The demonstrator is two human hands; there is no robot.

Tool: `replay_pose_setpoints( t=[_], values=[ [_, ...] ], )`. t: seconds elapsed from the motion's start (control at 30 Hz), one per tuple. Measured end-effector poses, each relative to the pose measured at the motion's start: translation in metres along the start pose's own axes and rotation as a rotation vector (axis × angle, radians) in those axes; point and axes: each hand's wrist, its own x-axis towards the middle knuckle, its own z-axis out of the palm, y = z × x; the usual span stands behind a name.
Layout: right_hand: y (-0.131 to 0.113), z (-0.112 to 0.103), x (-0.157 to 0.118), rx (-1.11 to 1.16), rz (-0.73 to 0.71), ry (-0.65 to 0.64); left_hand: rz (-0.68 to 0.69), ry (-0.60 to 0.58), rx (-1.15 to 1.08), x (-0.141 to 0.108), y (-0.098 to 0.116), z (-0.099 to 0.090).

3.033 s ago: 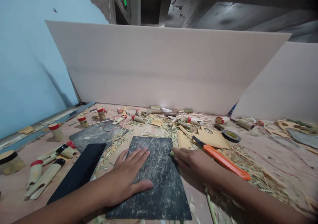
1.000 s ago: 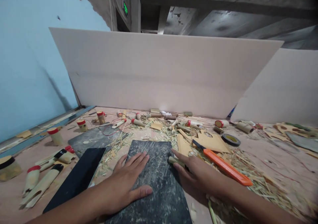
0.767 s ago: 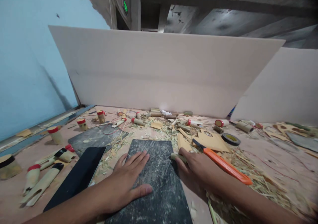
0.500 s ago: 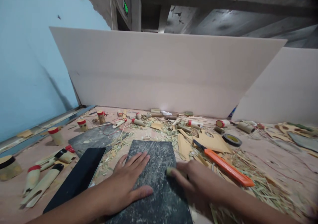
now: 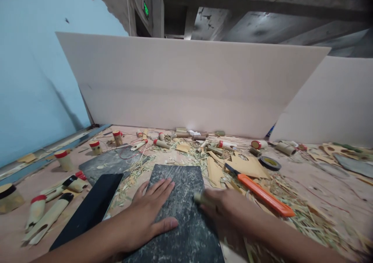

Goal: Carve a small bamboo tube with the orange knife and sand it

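Right hand (image 5: 223, 205): closed around a pale green cylindrical piece (image 5: 198, 198), blurred, its exposed end seen just inside the right edge of a scuffed black rectangular board (image 5: 189, 232). Left hand (image 5: 150, 208): open, laid palm-down across the board's left edge; nothing gripped. Beyond the right hand: one orange-handled cutter (image 5: 265, 195), with a black tape roll (image 5: 269, 163) farther back. Left of the board: one black flat slab (image 5: 90, 208); red- and black-ended bamboo pieces (image 5: 52, 216) are laid nearer the pinkish desk's (image 5: 309, 177) left edge.
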Motion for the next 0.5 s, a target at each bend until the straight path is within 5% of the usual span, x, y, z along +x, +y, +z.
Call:
replay_pose_setpoints(
  t=[0.1,0.5],
  values=[
    [0.002,0.002,-0.002,-0.088,-0.193,0.001,-0.007,-0.007,-0.006,0.000,0.001,-0.001],
    [-0.029,-0.009,-0.018,-0.143,-0.312,0.014,-0.022,-0.019,0.011,0.000,0.003,-0.003]
  ],
)
